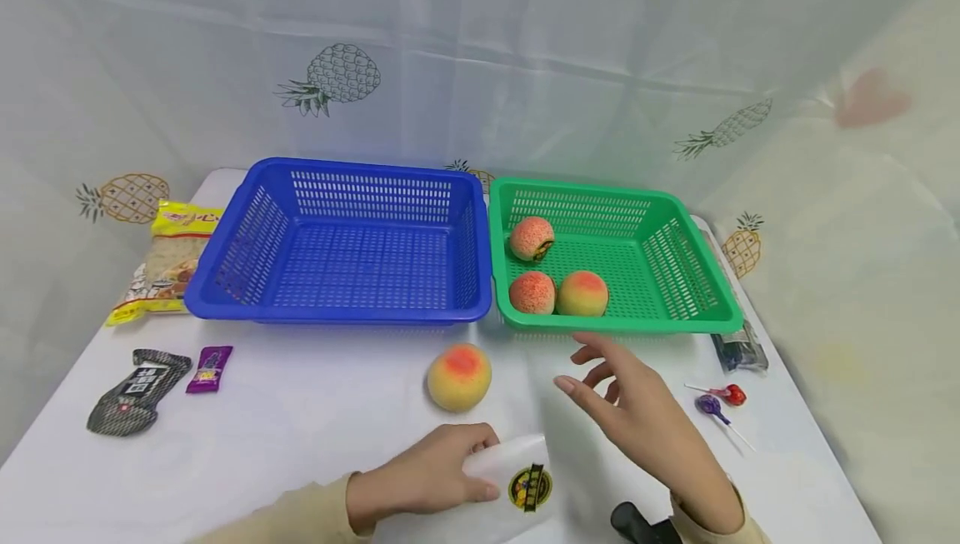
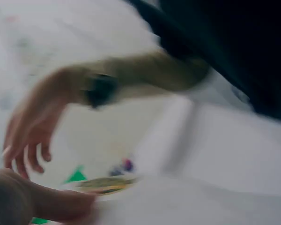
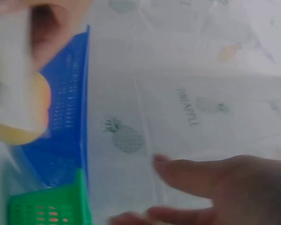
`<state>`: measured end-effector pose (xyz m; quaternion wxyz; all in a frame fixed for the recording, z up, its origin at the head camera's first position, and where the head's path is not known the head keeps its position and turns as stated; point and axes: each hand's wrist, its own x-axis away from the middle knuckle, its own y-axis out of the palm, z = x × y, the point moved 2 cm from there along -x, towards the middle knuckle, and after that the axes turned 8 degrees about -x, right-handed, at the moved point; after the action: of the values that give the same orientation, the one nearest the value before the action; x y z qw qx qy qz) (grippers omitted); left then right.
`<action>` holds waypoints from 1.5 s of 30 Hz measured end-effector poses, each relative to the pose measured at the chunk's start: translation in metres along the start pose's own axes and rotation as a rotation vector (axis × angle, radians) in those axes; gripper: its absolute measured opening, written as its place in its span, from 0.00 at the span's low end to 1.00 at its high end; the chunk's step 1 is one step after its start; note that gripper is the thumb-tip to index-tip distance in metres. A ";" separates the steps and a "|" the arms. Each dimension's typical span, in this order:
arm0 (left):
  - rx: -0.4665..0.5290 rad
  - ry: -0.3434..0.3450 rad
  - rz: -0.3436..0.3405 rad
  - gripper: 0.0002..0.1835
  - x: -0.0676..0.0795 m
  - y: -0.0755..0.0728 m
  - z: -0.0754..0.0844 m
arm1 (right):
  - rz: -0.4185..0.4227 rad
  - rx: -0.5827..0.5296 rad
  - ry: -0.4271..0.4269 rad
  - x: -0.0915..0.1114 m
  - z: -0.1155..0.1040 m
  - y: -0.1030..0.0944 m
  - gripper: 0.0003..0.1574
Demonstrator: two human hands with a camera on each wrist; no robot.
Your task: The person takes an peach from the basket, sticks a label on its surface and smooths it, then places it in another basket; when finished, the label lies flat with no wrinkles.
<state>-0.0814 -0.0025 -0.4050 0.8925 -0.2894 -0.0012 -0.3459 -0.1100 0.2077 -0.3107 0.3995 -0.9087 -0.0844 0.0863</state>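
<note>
My left hand (image 1: 427, 473) pinches a white sheet (image 1: 480, 519) with a round black-and-yellow label (image 1: 530, 488) near its right end. The left wrist view is blurred, with the sheet running across its lower part. A yellow peach with a red top (image 1: 459, 377) sits on the table just beyond that hand. My right hand (image 1: 637, 411) hovers in front of the green basket (image 1: 615, 326), thumb and fingers apart and nothing between them. Inside that basket are a peach (image 1: 582, 294), a pinkish-red fruit (image 1: 532, 292) and another pinkish-red fruit (image 1: 531, 237) bearing a dark label.
A blue basket (image 1: 337, 313) stands left of the green one. At the left lie a yellow snack bag (image 1: 176, 252), a dark checkered packet (image 1: 138, 394) and a purple candy (image 1: 210, 369). Red (image 1: 733, 395) and purple lollipops (image 1: 708, 405) lie at the right, near a dark packet (image 1: 741, 352).
</note>
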 end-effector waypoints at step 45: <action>0.124 0.008 0.189 0.18 0.001 -0.068 0.041 | 0.341 -0.109 -0.653 0.015 -0.040 0.020 0.12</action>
<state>-0.1147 -0.0221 -0.3356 0.9374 -0.2309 0.0081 -0.2604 -0.0846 0.1696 -0.3006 0.2826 -0.8542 -0.0594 0.4324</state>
